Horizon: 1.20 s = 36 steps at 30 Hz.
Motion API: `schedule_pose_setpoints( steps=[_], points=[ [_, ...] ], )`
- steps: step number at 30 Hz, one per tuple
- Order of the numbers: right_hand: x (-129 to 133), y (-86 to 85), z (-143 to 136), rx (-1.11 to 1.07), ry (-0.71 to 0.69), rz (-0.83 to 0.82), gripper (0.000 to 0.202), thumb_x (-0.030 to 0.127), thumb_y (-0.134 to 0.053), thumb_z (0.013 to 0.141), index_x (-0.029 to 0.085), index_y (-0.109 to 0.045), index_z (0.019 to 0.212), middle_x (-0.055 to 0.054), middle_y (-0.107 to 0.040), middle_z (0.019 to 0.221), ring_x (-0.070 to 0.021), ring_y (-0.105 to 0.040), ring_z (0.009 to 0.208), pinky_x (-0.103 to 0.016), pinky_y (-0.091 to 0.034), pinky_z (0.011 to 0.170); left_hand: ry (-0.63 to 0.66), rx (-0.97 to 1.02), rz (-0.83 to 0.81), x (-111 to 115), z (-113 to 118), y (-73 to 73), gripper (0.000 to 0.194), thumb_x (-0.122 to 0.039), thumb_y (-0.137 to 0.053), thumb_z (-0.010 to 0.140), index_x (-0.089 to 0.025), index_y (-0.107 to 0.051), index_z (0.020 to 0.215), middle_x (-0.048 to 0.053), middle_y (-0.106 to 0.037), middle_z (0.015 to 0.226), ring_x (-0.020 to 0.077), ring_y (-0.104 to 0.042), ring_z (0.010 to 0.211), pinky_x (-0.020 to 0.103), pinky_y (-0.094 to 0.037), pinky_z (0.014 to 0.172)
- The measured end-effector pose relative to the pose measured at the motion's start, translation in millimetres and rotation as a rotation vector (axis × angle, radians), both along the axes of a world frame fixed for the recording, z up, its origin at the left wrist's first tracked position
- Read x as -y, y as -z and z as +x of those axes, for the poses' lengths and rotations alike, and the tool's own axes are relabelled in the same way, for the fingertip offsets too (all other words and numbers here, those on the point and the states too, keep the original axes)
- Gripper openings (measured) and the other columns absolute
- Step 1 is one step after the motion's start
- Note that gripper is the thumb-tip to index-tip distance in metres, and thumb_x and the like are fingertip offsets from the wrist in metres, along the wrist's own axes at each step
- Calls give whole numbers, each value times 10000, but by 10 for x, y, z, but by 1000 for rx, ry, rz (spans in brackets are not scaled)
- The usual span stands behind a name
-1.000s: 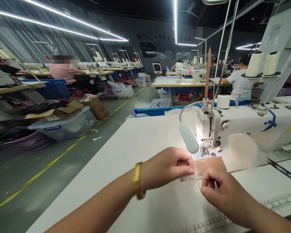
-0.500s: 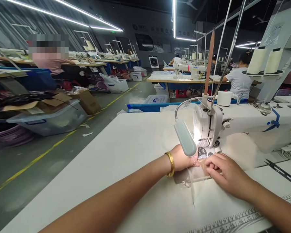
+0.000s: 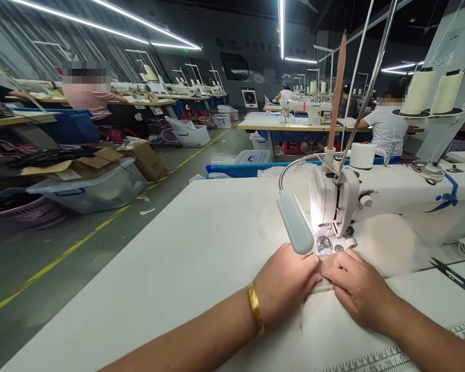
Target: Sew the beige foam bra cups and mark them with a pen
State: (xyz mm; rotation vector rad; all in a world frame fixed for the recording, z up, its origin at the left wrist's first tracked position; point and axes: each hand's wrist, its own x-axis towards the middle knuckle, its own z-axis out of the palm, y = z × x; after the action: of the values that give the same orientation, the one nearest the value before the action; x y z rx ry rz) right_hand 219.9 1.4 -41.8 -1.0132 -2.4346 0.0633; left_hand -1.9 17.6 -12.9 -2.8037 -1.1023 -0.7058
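Here, the left hand (image 3: 289,281) and right hand (image 3: 358,289) pinch the brown piece with clear film (image 3: 327,260) between their fingertips. It lies just before the sewing machine's presser foot (image 3: 324,244), on the white tabletop (image 3: 217,232).

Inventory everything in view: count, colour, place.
Sewing machines: several, white, nearest right
Lamp: 1, grey-green, machine's left
Pencil: 1, brown, machine top
Thread cones: 2, cream, upper right
Spool: 1, white, machine top
Snips: 1, black, tabletop right
Flat piece: 1, tan, at fingertips
Tabletop: 1, white, centre
Ruler scale: 1, grey, lower right
Cardboard boxes: 2, brown, left
Bins: several, translucent, floor
Strip lights: several, white, ceiling
Co-workers: several, varied clothing, background
Bangle: 1, gold, left wrist
Left hand: 1, bare, piece's left
Right hand: 1, bare, piece's right
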Motion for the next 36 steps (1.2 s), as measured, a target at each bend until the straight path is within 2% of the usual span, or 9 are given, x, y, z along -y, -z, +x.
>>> schedule_pose_setpoints(
  steps=[3,6,17,23,26,31,36],
  points=[
    [10,-2,30,-11,-26,15,357,-20,-449,821,196,-665,1006,-45,-524,837,-215,-408,785,-335,-383,652,26,13,-82,-4,-29,79,117,-278,-599,972,-185,-669,966,75,-663,925,247,-602,868,337,-471,677],
    [24,-30,69,-14,-91,21,440,-34,-443,820,210,-672,1106,-38,-528,838,-210,-409,784,-332,-401,660,24,8,-127,-17,-65,65,159,-297,-626,964,-188,-698,1056,80,-678,962,263,-615,902,348,-481,695],
    [12,-114,130,-6,-210,-11,430,-4,-458,908,226,-669,1204,-40,-535,885,-204,-447,826,-331,-442,697,65,14,-125,-31,-76,-11,172,-207,-584,935,-181,-716,1042,87,-685,999,265,-607,915,366,-493,759],
    [-8,-90,148,-147,-147,-94,431,28,-455,952,247,-598,1293,-30,-599,908,-206,-492,845,-369,-474,750,47,-11,-131,-29,-75,-15,191,-192,-586,925,-175,-705,1073,91,-683,987,275,-607,925,376,-492,765],
    [-15,-66,125,-130,-154,-92,441,17,-459,938,247,-596,1288,-39,-614,945,-214,-497,868,-379,-478,762,50,-32,-144,-38,-74,-28,191,-193,-593,925,-171,-706,1078,93,-687,985,279,-603,927,380,-493,767],
    [-10,-32,64,-48,-128,-28,485,-31,-448,867,219,-612,1248,-39,-581,888,-212,-444,808,-375,-456,722,67,-30,-125,-31,-82,-27,186,-181,-575,923,-178,-699,1061,103,-679,1020,287,-599,942,392,-500,767],
    [7,-45,11,-60,-103,-7,462,-35,-444,840,202,-621,1194,-39,-556,867,-212,-428,789,-368,-435,700,29,-13,-117,-16,-87,-20,166,-176,-575,917,-210,-668,1050,98,-675,1103,295,-617,982,427,-518,801]
  ],
)
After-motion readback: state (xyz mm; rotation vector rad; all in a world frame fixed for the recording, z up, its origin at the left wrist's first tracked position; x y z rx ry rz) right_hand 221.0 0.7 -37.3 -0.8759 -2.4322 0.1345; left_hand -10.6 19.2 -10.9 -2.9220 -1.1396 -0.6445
